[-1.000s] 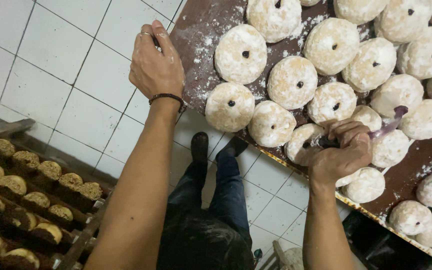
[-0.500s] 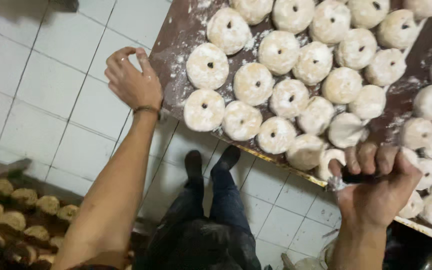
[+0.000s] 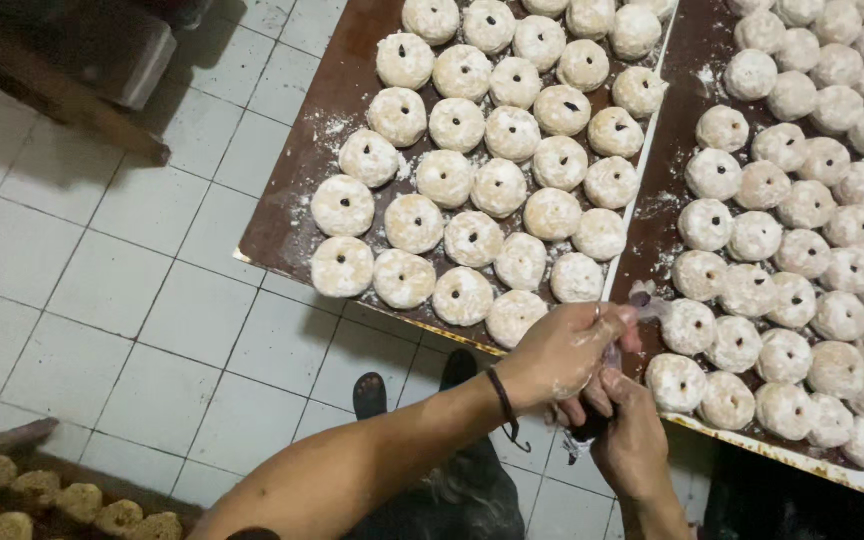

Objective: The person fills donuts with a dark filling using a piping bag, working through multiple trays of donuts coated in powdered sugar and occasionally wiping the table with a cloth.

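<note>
- My left hand is closed in a fist around the upper part of a clear piping bag, flour on the knuckles, a dark band at the wrist.
- My right hand sits just beneath it, fingers wrapped round the bag's lower end, which looks dark with filling.
- Both hands touch each other, near the gap where 2 trays meet.
- The bag's tip pokes out above the left hand, close to the near-left corner of the right tray.
- The left tray is brown, flour-dusted, loaded with sugared doughnuts, most showing a dark dot in the middle.
- The right tray carries more of the same; some there have no dot that I can see.
- White tiled floor to the left; browner pastries on a rack at the near-left corner.
- Dark shoes show below the hands.
</note>
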